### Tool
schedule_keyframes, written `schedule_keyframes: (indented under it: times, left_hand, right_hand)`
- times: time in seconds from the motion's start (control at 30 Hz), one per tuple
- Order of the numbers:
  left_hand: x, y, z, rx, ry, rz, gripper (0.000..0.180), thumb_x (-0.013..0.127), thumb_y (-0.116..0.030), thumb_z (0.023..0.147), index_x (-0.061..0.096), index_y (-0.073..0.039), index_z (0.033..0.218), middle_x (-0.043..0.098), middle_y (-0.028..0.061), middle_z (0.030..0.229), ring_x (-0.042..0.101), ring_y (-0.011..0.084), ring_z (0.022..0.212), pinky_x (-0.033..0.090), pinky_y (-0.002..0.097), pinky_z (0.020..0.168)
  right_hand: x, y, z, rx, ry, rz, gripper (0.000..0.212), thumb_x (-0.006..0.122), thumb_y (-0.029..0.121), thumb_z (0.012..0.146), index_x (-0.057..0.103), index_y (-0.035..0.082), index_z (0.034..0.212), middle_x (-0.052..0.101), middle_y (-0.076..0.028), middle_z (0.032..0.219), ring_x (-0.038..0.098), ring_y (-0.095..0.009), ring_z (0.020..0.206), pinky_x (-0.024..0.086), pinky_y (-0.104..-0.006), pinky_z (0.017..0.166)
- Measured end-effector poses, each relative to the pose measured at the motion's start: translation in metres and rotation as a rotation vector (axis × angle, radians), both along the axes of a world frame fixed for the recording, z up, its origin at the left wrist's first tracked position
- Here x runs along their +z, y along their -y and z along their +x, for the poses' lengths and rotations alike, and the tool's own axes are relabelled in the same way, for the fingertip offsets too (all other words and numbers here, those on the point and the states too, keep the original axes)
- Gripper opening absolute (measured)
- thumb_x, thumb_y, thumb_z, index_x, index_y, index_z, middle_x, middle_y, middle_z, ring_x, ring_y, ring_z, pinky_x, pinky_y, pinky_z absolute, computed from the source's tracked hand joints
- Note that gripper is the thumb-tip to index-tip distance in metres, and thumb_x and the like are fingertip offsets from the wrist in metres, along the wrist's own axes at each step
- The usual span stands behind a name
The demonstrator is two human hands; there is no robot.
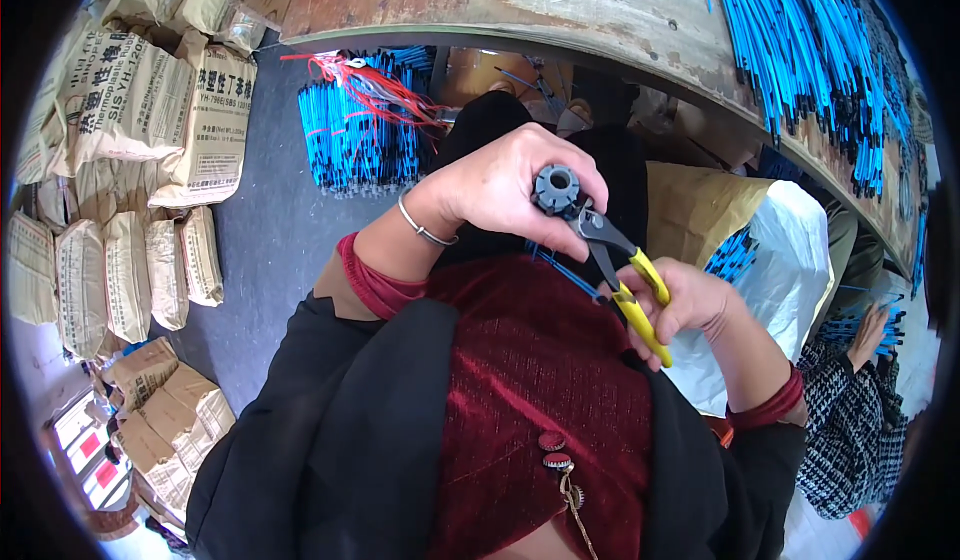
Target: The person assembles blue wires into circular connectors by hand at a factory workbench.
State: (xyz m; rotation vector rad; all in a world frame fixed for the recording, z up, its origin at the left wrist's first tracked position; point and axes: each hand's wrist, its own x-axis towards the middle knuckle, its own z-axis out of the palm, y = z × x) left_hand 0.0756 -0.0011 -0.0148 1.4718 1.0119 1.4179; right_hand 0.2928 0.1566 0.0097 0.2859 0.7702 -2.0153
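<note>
Close above the person's lap, seen from the head camera, the left hand (500,185) is clenched around a small dark grey ribbed plastic part (556,189), its fingers (560,240) curled under it so the round, hollow end faces up. Just beside it on the person's right, the right hand (690,305) grips the yellow handles of a pair of cutting pliers (620,270), whose dark nose reaches up and touches the lower edge of the grey part. A thin metal bangle (420,225) circles the left wrist, next to a red cuff. Beyond the hands, bundles of blue cable pieces (350,135) with red ties lie on the grey floor (270,240), and stacked tan paper sacks (130,120) stand to the left. A worn wooden table (560,5) curves across the top, more blue cable pieces (820,60) heaped along its right side. At the right edge, another person's hand (868,328) touches blue pieces near a white bag (790,260).
</note>
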Motion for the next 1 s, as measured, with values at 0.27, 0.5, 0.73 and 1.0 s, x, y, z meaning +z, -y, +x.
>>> schedule_keyframes:
  times: [0.27, 0.5, 0.73, 1.0]
  left_hand:
    - [0.003, 0.002, 0.008, 0.266, -0.111, -0.057, 0.032, 0.082, -0.009, 0.058, 0.062, -0.002, 0.082, 0.062, 0.0071, 0.074, 0.059, 0.0175, 0.066, 0.046, 0.0276, 0.06]
    - [0.004, 0.005, 0.006, 0.197, -0.066, -0.11, 0.029, 0.08, -0.007, 0.06, 0.061, -0.002, 0.081, 0.062, 0.0073, 0.074, 0.059, 0.0172, 0.066, 0.046, 0.0277, 0.06]
    - [-0.005, 0.011, 0.002, 0.253, -0.063, -0.045, 0.029, 0.08, -0.005, 0.06, 0.061, -0.002, 0.082, 0.063, 0.0091, 0.077, 0.061, 0.0183, 0.068, 0.047, 0.028, 0.062]
    - [-0.001, 0.013, -0.001, 0.2, -0.055, -0.064, 0.031, 0.08, -0.003, 0.059, 0.061, -0.001, 0.084, 0.063, 0.0099, 0.079, 0.061, 0.018, 0.071, 0.048, 0.0282, 0.064]
  right_hand:
    - [0.044, 0.009, -0.005, 0.067, -0.94, 1.566, 0.08, 0.065, 0.0, 0.065, 0.026, 0.001, 0.135, 0.057, -0.019, 0.096, 0.057, -0.037, 0.091, 0.045, -0.0371, 0.082]
    - [0.053, 0.001, -0.008, 0.107, -0.787, 1.426, 0.063, 0.06, -0.002, 0.069, 0.039, 0.0, 0.128, 0.055, -0.019, 0.101, 0.055, -0.037, 0.096, 0.044, -0.0391, 0.083]
    - [0.013, 0.028, -0.006, -0.137, -0.827, 1.471, 0.04, 0.057, 0.002, 0.078, 0.049, 0.0, 0.117, 0.059, -0.018, 0.085, 0.059, -0.036, 0.082, 0.047, -0.0374, 0.073]
    - [0.089, 0.018, -0.031, 0.124, -0.423, 1.309, 0.034, 0.056, 0.006, 0.083, 0.049, 0.001, 0.115, 0.061, -0.014, 0.071, 0.062, -0.027, 0.066, 0.048, -0.0344, 0.061]
